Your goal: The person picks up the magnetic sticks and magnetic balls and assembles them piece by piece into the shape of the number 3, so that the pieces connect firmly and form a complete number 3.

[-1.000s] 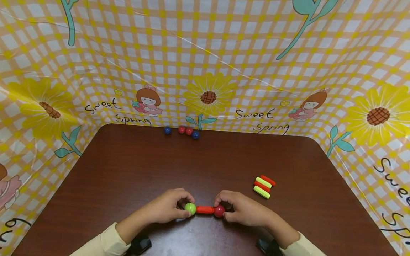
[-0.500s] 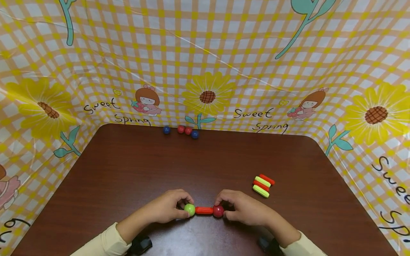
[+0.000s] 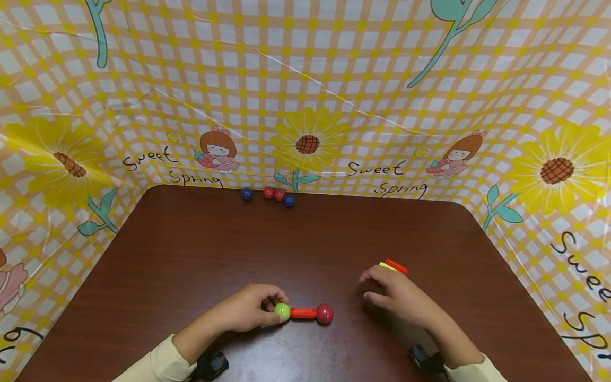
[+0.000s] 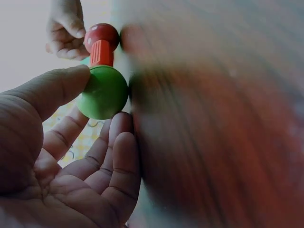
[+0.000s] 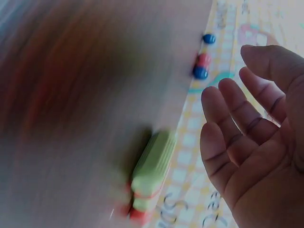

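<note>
On the table lies a joined piece: a green ball, a red rod and a dark red ball in a line. My left hand pinches the green ball between thumb and fingers; the left wrist view shows the thumb on the near side of the green ball. With nothing in its grasp, my right hand is over the table beside the loose red and yellow-green rods, covering most of them in the head view. In the right wrist view its fingers are relaxed and apart, close to a yellow-green rod.
Along the table's back edge sit a blue ball, two red balls and another blue ball. A checked, flower-printed cloth walls the brown table at the back and both sides.
My right hand has let go of the dark red ball and moved right and away from me, towards the loose rods. The left hand keeps its pinch on the green ball.
</note>
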A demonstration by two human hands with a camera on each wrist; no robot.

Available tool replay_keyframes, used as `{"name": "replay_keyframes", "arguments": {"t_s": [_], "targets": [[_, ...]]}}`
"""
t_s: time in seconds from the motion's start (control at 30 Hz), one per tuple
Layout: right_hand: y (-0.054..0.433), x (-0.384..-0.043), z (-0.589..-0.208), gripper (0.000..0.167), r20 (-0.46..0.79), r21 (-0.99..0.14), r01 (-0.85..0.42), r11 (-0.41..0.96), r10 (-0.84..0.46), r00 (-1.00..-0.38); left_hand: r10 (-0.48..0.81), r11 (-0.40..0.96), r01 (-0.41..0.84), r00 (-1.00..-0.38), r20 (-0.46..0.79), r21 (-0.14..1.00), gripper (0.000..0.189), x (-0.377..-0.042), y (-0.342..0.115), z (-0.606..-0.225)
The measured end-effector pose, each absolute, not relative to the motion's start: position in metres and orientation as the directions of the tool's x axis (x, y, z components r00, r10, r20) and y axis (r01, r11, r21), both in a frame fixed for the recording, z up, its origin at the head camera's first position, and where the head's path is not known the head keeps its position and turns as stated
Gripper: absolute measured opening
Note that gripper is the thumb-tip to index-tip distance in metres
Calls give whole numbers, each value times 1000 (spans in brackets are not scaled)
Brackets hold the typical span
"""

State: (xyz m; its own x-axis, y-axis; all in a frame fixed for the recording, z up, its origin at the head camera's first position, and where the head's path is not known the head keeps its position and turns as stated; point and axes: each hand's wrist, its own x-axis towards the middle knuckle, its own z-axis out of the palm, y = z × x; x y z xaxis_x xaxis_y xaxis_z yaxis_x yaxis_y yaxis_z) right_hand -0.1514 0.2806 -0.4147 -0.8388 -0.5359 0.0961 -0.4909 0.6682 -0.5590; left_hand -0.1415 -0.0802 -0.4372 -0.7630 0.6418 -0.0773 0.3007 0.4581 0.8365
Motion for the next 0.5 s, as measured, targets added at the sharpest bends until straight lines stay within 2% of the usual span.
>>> {"name": "replay_keyframes", "arguments": {"t_s": [0.23,0.5], "targets": [[306,-150,-415,23,116,-504,-422,753,-426,-897,628,452,255,-771,-102,855,20,-141,-81,-439],[318,-152,-417,22,117,-427,-397,812,-386,-915,616,447,251,-783,-92,859,20,-141,-81,-442]]}}
